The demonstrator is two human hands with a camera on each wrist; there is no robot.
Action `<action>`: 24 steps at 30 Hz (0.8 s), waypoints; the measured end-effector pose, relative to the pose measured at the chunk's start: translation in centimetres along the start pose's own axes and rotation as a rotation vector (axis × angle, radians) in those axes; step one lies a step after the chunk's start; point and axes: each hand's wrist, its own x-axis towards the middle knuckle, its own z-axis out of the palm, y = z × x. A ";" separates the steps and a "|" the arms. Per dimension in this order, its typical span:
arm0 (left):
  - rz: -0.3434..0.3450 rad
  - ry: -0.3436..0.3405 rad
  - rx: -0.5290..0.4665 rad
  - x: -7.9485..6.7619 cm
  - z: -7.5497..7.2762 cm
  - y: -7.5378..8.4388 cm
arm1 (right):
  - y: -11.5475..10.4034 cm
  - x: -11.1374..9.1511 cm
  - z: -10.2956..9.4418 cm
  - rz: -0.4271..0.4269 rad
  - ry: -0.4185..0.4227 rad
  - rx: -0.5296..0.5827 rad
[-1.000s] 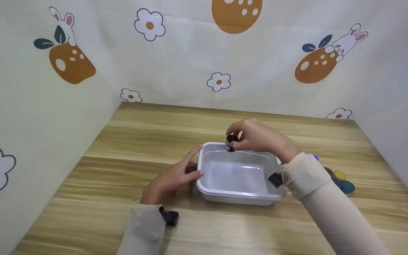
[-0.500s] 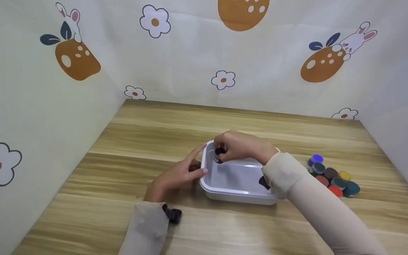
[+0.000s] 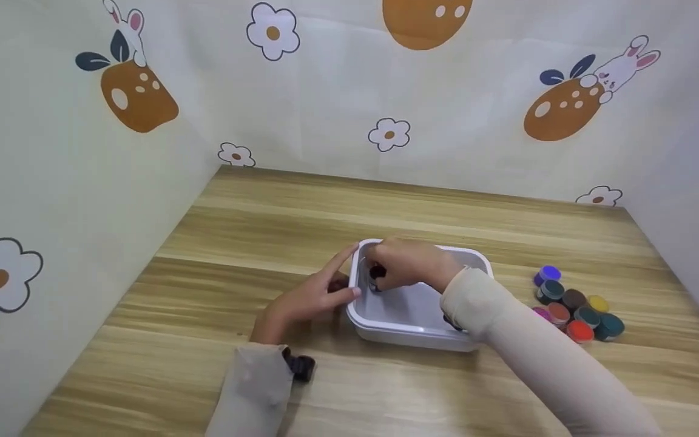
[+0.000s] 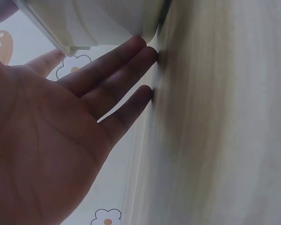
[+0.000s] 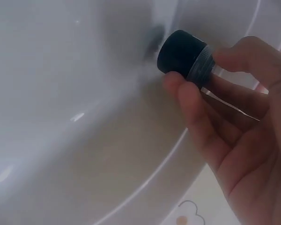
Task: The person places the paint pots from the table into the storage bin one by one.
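Note:
A white rectangular tub (image 3: 416,329) stands on the wooden table. My right hand (image 3: 407,262) reaches inside its back left corner and pinches a small dark paint pot (image 3: 377,274). In the right wrist view this pot (image 5: 180,55) is dark teal with a clear ribbed lid, tilted close to the tub's inner wall. Thumb and fingertips hold it around the lid. At the tub's left side, my left hand (image 3: 307,303) touches the rim with thumb and forefinger. The left wrist view shows its other fingers (image 4: 117,86) extended, fingertips against the lower tub wall and near the table.
Several small paint pots (image 3: 586,317) in various colours stand clustered on the table (image 3: 252,237), right of the tub; my right sleeve (image 3: 525,340) partly covers that group. A patterned cloth wall (image 3: 325,109) borders the table at the back and sides.
My right hand has carried the paint pot from above the tub's back rim leftward and down inside it. My left hand stays at the tub's side. More of the pot cluster now shows.

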 end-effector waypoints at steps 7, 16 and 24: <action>-0.010 0.001 0.026 0.1 -0.1 0.3 | 0.0 0.3 0.5 0.024 -0.024 0.006; -0.023 0.011 0.031 -0.1 0.0 0.3 | 0.1 -0.1 0.0 -0.034 -0.007 0.056; -0.002 -0.002 -0.022 -0.1 0.0 0.1 | 0.7 -1.6 -2.3 -0.054 0.116 0.105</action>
